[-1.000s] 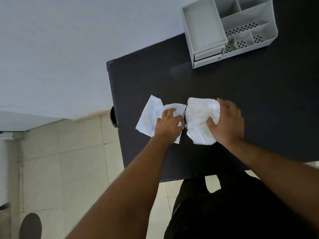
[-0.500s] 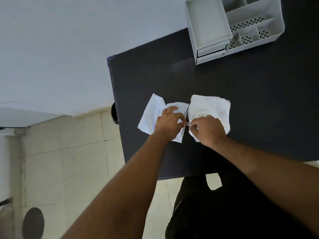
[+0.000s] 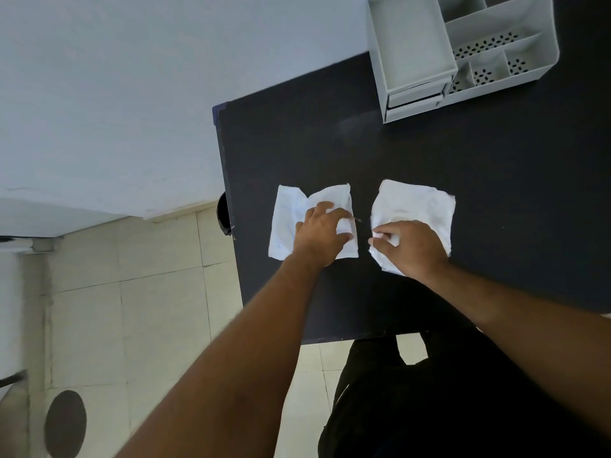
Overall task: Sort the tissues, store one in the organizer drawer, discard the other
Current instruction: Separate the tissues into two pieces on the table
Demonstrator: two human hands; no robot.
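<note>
Two white tissues lie flat on the black table (image 3: 496,193). The left tissue (image 3: 291,213) shows faint blue marks, and my left hand (image 3: 322,234) presses on its right half with fingers curled at its edge. The right tissue (image 3: 423,206) is crumpled and plain; my right hand (image 3: 410,247) rests on its near left corner, pinching the edge. A gap of bare table separates the two tissues. The grey organizer (image 3: 463,51) stands at the far right, its small drawer (image 3: 413,97) facing me and shut.
The table's left edge (image 3: 224,193) borders a tiled floor (image 3: 132,309). A dark round object (image 3: 223,214) pokes out beside that edge. A pale wall (image 3: 115,94) runs along the left. A dark round disc (image 3: 65,423) lies on the floor.
The two tissues touched a second ago and now lie apart. My right hand slid from the right tissue's far side to its near left corner and flattened it.
</note>
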